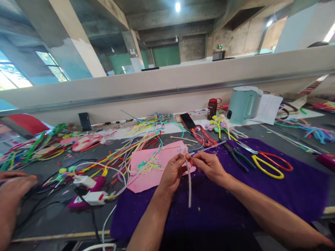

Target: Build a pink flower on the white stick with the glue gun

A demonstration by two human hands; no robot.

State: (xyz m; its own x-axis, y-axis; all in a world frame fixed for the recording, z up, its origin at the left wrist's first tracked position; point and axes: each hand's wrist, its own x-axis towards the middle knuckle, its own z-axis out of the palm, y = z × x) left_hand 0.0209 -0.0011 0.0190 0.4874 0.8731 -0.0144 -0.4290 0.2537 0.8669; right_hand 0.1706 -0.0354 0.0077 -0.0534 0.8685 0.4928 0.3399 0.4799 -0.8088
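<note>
My left hand [175, 170] is closed around a pale fuzzy stem [190, 188], whose free end hangs down over the purple cloth [214, 205]. Fluffy lilac loops [183, 149] stick up above its fingertips. My right hand [210, 166] is pinched close beside it, its fingertips at a small orange-red piece near the stem; what exactly they grip is too small to tell. Under and behind the hands lies a pink cloth [140, 177] with cut yellow and teal bits [149, 166]. Dark-handled pliers [237, 158] and scissors with red and yellow handles [269, 167] rest right of my right hand.
Colourful fuzzy stems [141, 139] spread behind the pink cloth. A phone [187, 121], a brown bottle [212, 109] and a teal kettle [242, 104] stand or lie farther back. White plugs [95, 198] with cables are at left, near another person's hand [15, 188].
</note>
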